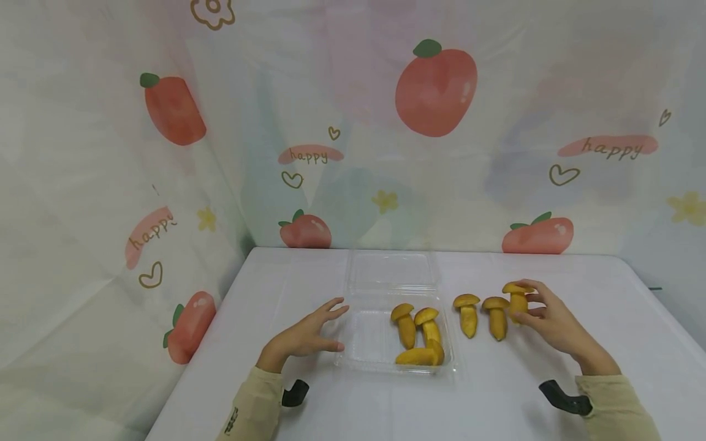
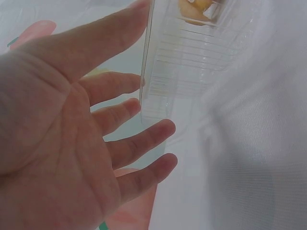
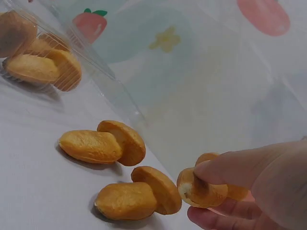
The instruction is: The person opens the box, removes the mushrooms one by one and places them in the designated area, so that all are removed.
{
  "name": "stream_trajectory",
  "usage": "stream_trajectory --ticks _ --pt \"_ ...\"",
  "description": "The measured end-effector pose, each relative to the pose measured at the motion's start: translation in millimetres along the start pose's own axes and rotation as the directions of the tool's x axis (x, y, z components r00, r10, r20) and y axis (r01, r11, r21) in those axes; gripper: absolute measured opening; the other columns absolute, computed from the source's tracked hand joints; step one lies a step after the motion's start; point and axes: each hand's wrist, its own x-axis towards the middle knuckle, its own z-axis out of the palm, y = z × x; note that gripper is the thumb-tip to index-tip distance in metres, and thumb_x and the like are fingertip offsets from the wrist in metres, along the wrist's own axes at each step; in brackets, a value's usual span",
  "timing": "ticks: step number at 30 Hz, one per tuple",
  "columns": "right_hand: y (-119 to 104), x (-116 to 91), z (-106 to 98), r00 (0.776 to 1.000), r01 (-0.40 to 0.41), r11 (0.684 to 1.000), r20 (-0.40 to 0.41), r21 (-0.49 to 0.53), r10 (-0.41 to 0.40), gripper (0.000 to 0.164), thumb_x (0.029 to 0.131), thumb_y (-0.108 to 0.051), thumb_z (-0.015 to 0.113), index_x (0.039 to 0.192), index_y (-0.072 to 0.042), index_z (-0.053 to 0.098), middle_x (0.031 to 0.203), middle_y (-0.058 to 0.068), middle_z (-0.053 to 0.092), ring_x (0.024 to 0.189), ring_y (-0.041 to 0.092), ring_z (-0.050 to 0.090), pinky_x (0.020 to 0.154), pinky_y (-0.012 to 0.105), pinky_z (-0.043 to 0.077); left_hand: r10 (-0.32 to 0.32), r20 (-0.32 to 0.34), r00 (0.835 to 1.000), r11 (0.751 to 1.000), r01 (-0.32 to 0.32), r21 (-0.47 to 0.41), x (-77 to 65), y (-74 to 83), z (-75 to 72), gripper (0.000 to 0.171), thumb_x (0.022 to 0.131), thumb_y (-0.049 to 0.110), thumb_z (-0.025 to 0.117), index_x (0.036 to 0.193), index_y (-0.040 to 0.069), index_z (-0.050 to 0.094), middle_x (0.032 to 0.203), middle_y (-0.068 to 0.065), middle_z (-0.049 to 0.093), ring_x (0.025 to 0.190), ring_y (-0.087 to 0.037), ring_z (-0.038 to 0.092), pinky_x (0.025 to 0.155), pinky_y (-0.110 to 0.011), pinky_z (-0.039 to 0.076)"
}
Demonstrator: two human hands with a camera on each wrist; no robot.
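Observation:
My right hand pinches a yellow mushroom between thumb and fingers, to the right of two others. Those two mushrooms, one nearer the box and one beside the hand, lie on the table with caps toward the back. A clear plastic box stands with its lid laid back; several mushrooms lie in its right half. At the box's left side is my left hand, fingers spread and holding nothing. In the left wrist view its thumb and fingers are close to the box wall.
The white table meets a cloth backdrop printed with fruit, hearts and "happy" at the back and left. Black straps stick out at both wrists.

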Motion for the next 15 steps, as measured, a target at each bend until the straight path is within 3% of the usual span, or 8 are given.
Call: stream_trajectory --ticks 2,5,9,15 --pt "4 0 -1 1.0 -0.021 1.0 0.011 0.0 0.021 0.062 0.097 -0.011 0.068 0.147 0.002 0.034 0.141 0.028 0.046 0.116 0.047 0.051 0.076 0.015 0.051 0.001 -0.001 1.0 1.0 -0.001 0.003 0.0 0.1 -0.2 0.082 0.091 0.021 0.076 0.158 0.004 0.033 0.17 -0.015 0.016 0.156 -0.041 0.02 0.121 -0.064 0.025" --pt "9 0 -2 0.996 -0.081 0.997 0.031 -0.009 0.081 0.063 0.098 -0.011 0.066 0.148 0.003 0.031 0.143 0.032 0.042 0.116 0.05 0.052 0.084 0.036 0.059 0.004 -0.003 1.0 1.0 -0.004 0.009 -0.1 0.4 -0.5 0.082 0.091 0.021 0.076 0.158 0.003 0.032 0.17 -0.016 0.017 0.156 -0.041 0.02 0.121 -0.064 0.025" --pt "15 0 -3 0.988 -0.143 0.989 0.052 -0.025 0.144 0.064 0.098 -0.01 0.064 0.148 0.006 0.029 0.143 0.037 0.037 0.117 0.054 0.051 0.091 0.062 0.054 0.003 0.0 1.0 1.0 -0.003 0.001 -0.3 1.4 -0.3 0.081 0.092 0.02 0.076 0.157 0.002 0.032 0.17 -0.017 0.016 0.156 -0.041 0.02 0.121 -0.064 0.025" --pt "26 0 -4 0.985 -0.154 0.987 0.065 -0.05 0.157 0.062 0.095 -0.004 0.065 0.145 0.009 0.031 0.14 0.039 0.037 0.113 0.053 0.051 0.086 0.052 0.056 0.004 0.0 1.0 1.0 -0.004 -0.004 -0.8 2.1 -0.3 0.082 0.092 0.022 0.076 0.158 0.002 0.032 0.17 -0.017 0.017 0.156 -0.04 0.02 0.121 -0.064 0.025"
